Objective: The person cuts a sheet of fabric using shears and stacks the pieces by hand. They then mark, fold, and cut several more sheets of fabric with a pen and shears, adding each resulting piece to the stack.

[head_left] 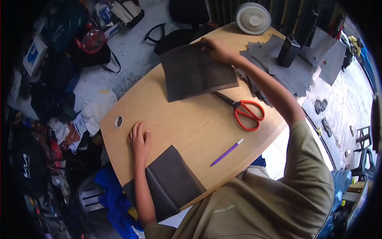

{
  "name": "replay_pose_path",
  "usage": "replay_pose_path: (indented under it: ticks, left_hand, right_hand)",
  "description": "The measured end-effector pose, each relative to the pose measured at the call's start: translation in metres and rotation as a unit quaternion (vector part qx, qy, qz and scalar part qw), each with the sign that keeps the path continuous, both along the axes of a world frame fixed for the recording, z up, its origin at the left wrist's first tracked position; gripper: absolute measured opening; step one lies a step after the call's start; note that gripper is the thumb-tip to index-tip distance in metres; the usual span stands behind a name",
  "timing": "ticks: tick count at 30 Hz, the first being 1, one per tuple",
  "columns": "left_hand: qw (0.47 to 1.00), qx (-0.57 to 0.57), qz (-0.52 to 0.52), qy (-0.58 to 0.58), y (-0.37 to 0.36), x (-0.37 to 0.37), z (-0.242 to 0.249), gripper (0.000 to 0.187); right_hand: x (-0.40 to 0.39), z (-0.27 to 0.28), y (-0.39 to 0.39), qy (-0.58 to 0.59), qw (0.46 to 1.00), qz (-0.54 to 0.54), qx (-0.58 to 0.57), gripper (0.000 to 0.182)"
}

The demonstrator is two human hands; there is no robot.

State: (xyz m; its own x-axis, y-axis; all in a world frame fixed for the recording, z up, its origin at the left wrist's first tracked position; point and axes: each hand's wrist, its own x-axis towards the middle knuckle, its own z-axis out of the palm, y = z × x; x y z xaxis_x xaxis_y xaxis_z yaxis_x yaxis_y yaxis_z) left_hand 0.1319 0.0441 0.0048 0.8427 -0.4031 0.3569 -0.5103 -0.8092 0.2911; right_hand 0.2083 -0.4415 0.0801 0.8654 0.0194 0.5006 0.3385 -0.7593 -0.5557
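Note:
My right hand grips the far edge of a dark brown sheet, its fingers closed over the material. That sheet hangs slightly curved above the far half of the table and covers the blade tips of the red-handled scissors. Flat on the wood, my left hand rests with its fingers extended, holding nothing. A second dark sheet, creased across the middle, lies under my left forearm at the near edge. A purple pen lies to the right of it. Left of my left hand is a roll of tape.
At the far right of the wooden table are grey sheets and offcuts, with a black box-shaped object on them. A white fan stands at the back corner. Bags and cloth clutter the floor on the left; a black chair is behind.

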Motion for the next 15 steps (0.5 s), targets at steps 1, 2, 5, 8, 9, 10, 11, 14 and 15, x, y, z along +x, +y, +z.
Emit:
replay_pose_path:
  ticks: [1,2,5,8,9,10,11,14,15]
  left_hand:
    - [1.000,0.002,0.001,0.001,0.000,-0.001,0.001,0.040]
    - [1.000,-0.004,-0.003,-0.001,0.000,0.000,-0.001,0.039]
    - [1.000,-0.019,-0.015,0.014,0.001,0.009,-0.001,0.035]
    - [0.998,-0.012,-0.017,0.054,-0.005,0.016,0.017,0.027]
    - [0.997,0.002,-0.022,0.079,-0.007,0.019,0.028,0.026]
    - [0.994,0.016,-0.025,0.103,-0.009,0.024,0.038,0.026]
    - [0.991,0.029,-0.026,0.127,-0.011,0.030,0.045,0.025]
    - [0.982,0.119,-0.028,0.147,-0.015,0.055,0.054,0.029]
    - [0.975,0.156,-0.026,0.157,-0.016,0.067,0.055,0.030]
  right_hand:
    - [-0.013,-0.001,-0.019,-0.022,0.999,-0.026,0.003,0.039]
    - [-0.026,-0.002,-0.037,-0.043,0.998,-0.052,0.006,0.042]
    - [-0.079,0.008,-0.071,0.001,0.993,-0.096,0.074,0.045]
    - [-0.127,0.007,-0.095,0.028,0.988,-0.128,0.084,0.048]
    - [-0.138,0.002,-0.100,0.026,0.983,-0.152,0.099,0.048]
    - [-0.148,-0.004,-0.105,0.024,0.978,-0.175,0.113,0.049]
    - [-0.156,-0.008,-0.111,0.021,0.972,-0.196,0.127,0.049]
    - [-0.174,-0.018,-0.135,0.075,0.964,-0.173,0.190,0.049]
    - [-0.179,-0.019,-0.139,0.077,0.960,-0.174,0.204,0.048]
